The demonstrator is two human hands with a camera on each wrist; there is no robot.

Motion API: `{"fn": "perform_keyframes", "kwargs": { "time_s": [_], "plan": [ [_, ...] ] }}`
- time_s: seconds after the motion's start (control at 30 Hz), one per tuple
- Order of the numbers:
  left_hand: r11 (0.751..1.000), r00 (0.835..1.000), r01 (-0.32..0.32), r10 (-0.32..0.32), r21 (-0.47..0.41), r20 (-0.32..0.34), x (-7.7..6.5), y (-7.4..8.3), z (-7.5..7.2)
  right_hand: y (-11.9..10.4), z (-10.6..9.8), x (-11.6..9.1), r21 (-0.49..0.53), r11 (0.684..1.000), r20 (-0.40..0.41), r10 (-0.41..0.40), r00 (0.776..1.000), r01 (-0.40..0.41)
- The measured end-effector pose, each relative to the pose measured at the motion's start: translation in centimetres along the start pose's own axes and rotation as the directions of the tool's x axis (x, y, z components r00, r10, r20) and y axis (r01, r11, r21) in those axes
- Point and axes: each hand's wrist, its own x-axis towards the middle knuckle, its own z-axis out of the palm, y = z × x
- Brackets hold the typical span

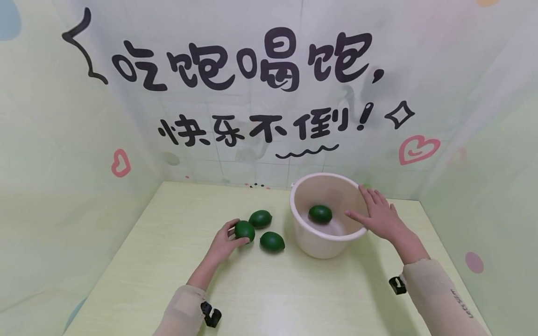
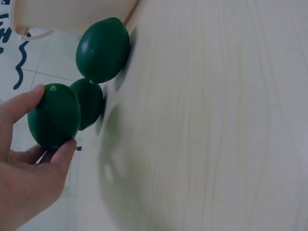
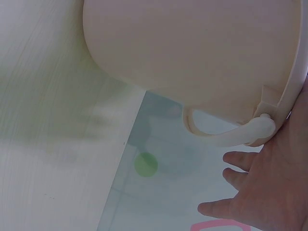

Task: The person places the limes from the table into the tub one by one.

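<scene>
My left hand (image 1: 222, 242) holds a dark green lime (image 1: 245, 231) between thumb and fingers. In the left wrist view this lime (image 2: 54, 118) appears raised, with a shadow on the table beyond. Close to its right, two more limes lie on the table, the rear lime (image 1: 260, 218) and the front lime (image 1: 272, 242). A pale pink bucket (image 1: 321, 247) stands upright farther right, one lime (image 1: 321, 214) on its bottom. My right hand (image 1: 381, 218) rests at the bucket's right rim, thumb over the inside and straight fingers outside, seen spread in the right wrist view.
The light wooden table (image 1: 269, 298) meets a printed sheet wall (image 1: 235, 172) right behind the bucket. Similar sheets rise at the left and right sides. The bucket's handle (image 3: 231, 137) hangs at its outer side, near the right fingers.
</scene>
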Motion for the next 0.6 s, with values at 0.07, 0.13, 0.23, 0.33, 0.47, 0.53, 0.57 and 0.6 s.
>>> {"fn": "perform_keyframes", "kwargs": {
  "time_s": [0.07,0.13,0.23,0.33,0.47,0.53,0.57,0.6],
  "plan": [
    [1.000,1.000,0.002,-0.002,-0.005,0.000,0.00,0.11,0.01,0.07,0.06,0.06,0.000,1.000,0.002,0.003,1.000,-0.003],
    [1.000,1.000,0.003,-0.003,-0.009,0.002,-0.03,0.25,0.00,0.14,0.12,0.11,-0.001,1.000,0.005,0.006,1.000,-0.006],
    [1.000,1.000,0.006,-0.006,-0.014,0.003,-0.03,0.47,0.00,0.23,0.18,0.16,-0.003,1.000,0.007,0.009,1.000,-0.009],
    [1.000,1.000,0.006,-0.006,-0.017,0.006,0.03,0.61,0.02,0.28,0.20,0.18,-0.003,1.000,0.005,0.008,1.000,-0.008],
    [1.000,1.000,-0.002,0.002,-0.025,0.008,0.14,0.70,0.07,0.32,0.20,0.19,-0.005,1.000,0.001,0.006,1.000,-0.006],
    [1.000,1.000,-0.005,0.005,-0.028,0.008,0.14,0.77,0.10,0.34,0.20,0.19,-0.005,1.000,-0.001,0.005,1.000,-0.005],
    [0.999,1.000,-0.006,0.007,-0.031,0.009,0.13,0.82,0.11,0.34,0.20,0.18,-0.005,1.000,-0.001,0.004,1.000,-0.004],
    [0.999,1.000,-0.007,0.007,-0.032,0.010,0.11,0.86,0.12,0.34,0.20,0.18,-0.005,1.000,-0.002,0.004,1.000,-0.004]
  ]
}}
